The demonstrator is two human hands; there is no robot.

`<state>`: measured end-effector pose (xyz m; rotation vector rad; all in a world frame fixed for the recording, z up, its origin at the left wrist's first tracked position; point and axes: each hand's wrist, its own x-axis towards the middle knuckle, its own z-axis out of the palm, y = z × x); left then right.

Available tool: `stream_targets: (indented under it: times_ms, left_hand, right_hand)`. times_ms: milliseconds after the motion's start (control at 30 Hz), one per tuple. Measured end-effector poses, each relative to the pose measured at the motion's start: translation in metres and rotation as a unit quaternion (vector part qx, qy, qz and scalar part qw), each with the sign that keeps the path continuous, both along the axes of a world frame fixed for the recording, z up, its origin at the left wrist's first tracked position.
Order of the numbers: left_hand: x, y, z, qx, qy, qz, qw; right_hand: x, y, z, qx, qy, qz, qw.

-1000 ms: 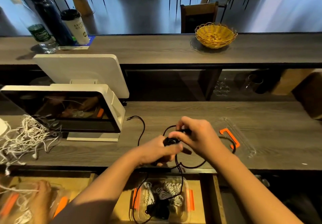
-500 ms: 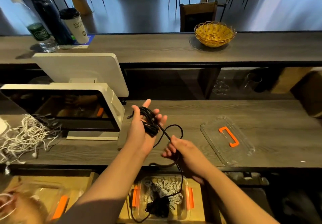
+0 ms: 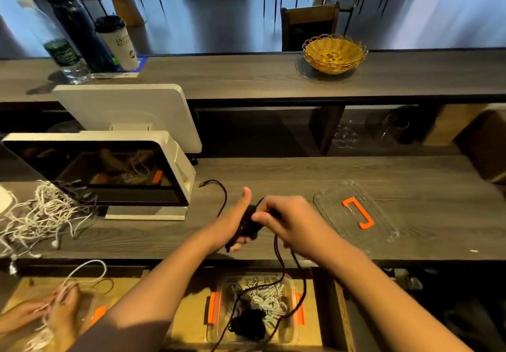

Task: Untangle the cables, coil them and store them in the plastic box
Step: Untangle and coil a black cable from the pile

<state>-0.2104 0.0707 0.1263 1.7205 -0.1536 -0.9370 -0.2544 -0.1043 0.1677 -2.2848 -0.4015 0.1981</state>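
The left hand (image 3: 232, 224) grips a black cable (image 3: 247, 223) coil, the right hand (image 3: 287, 223) pinches its strand trailing down-toward the plastic box (image 3: 213, 308) below both hands, holding white and black coils.

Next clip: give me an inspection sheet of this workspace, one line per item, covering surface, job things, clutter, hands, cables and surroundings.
Surface: grey wood-grain counter, with a raised shelf behind it.
Job's things: clear plastic box with orange clips sits below the counter edge and holds white coils and a black bundle; its lid lies on the counter.
Clutter: white screen terminal, yellow basket, paper cup, water bottle.
Hands: left hand holds a black cable coil; right hand pinches the strand.
Cables: loose tail trails down to the box; white tangle at left.
Surroundings: another person's hands work white cord; chairs beyond.
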Motion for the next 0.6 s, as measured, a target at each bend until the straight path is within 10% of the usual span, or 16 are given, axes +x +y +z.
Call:
stream_targets:
  times_ms: [167, 333, 600]
  left_hand:
    - [-0.01, 0.002, 0.005, -0.065, -0.007, -0.093, 0.993]
    - [-0.018, -0.008, 0.005, -0.166, 0.032, 0.148, 0.974]
    - [0.0, -0.024, 0.005, -0.304, 0.058, 0.448, 0.839]
  right_hand:
    - [0.019, -0.014, -0.019, 0.078, -0.037, -0.101, 0.991]
    - [0.01, -0.005, -0.046, 0.077, -0.044, -0.162, 0.983]
    - [-0.019, 0.034, -0.057, -0.148, 0.068, -0.037, 0.986]
